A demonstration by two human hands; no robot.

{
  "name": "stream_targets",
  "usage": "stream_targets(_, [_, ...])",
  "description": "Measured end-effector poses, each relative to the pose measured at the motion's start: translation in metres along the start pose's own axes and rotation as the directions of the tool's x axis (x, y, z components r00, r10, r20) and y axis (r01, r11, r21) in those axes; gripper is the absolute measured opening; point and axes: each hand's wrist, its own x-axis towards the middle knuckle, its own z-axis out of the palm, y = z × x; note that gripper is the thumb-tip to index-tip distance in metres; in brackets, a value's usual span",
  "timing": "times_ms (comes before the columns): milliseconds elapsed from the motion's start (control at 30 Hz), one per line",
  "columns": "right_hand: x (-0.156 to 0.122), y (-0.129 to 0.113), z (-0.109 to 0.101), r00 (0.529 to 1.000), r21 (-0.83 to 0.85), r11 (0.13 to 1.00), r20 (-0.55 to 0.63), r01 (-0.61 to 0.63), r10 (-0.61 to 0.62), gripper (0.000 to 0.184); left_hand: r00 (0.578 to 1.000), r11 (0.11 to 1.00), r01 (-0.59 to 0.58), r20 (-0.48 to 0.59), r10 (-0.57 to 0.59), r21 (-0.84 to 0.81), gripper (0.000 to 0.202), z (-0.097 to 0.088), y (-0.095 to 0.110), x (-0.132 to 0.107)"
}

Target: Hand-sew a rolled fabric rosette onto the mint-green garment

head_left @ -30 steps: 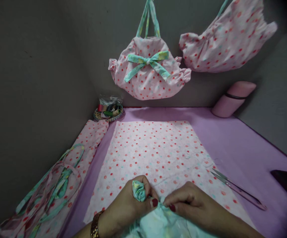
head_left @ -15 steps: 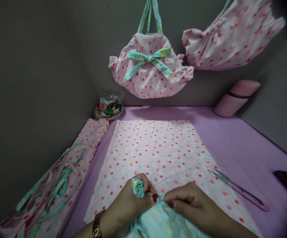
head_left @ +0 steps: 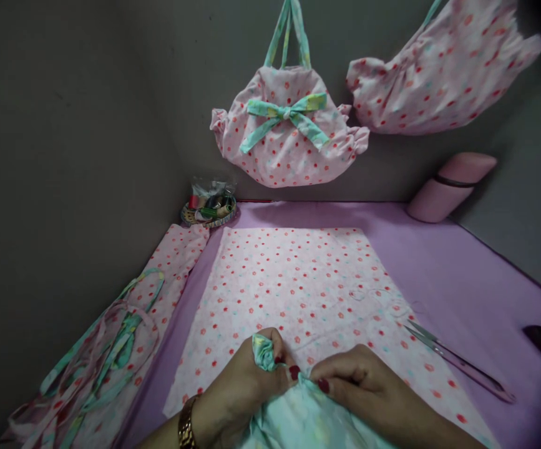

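My left hand point(head_left: 242, 386) is closed around a bunched end of mint green fabric point(head_left: 298, 421); a gathered tuft of it sticks out above my fingers. My right hand point(head_left: 364, 383) pinches the same green fabric just to the right, fingertips nearly touching the left thumb. Both hands rest at the near edge of a flat pink dotted cloth point(head_left: 298, 280) spread on the purple table point(head_left: 462, 274). A gold watch sits on my left wrist.
Scissors point(head_left: 457, 362) lie to the right of the cloth. A pile of pink pieces with green straps point(head_left: 106, 349) lies at the left. A thread dish point(head_left: 209, 209) and pink roll point(head_left: 448, 187) stand at the back. Two pink bags point(head_left: 289, 134) hang on the wall.
My hands stay pinched on the green fabric, with slightly more of it gathered. The view has shifted a little to the left.
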Motion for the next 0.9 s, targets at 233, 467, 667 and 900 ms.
stream_targets(233, [0.001, 0.003, 0.004, 0.999, -0.015, 1.0, -0.038, -0.004, 0.003, 0.027, 0.998, 0.997, -0.045, -0.036, 0.047, 0.055, 0.043, 0.002, -0.003, 0.002])
stream_targets(467, [0.002, 0.002, 0.006, 0.996, -0.04, 0.999, -0.088, 0.003, -0.006, 0.026, 0.995, 0.995, -0.07, -0.063, 0.075, 0.076, 0.039, 0.002, -0.007, 0.003])
stream_targets(667, [0.003, 0.004, 0.01, 0.993, -0.008, 1.0, -0.119, -0.026, 0.025, 0.024, 0.991, 0.991, -0.097, -0.081, 0.105, 0.097, 0.037, 0.002, -0.01, 0.004])
stream_targets(900, [0.004, 0.007, 0.011, 0.989, 0.169, 0.983, -0.118, -0.073, 0.094, 0.026, 0.998, 0.989, -0.042, -0.059, 0.034, -0.139, 0.033, -0.001, -0.005, 0.002])
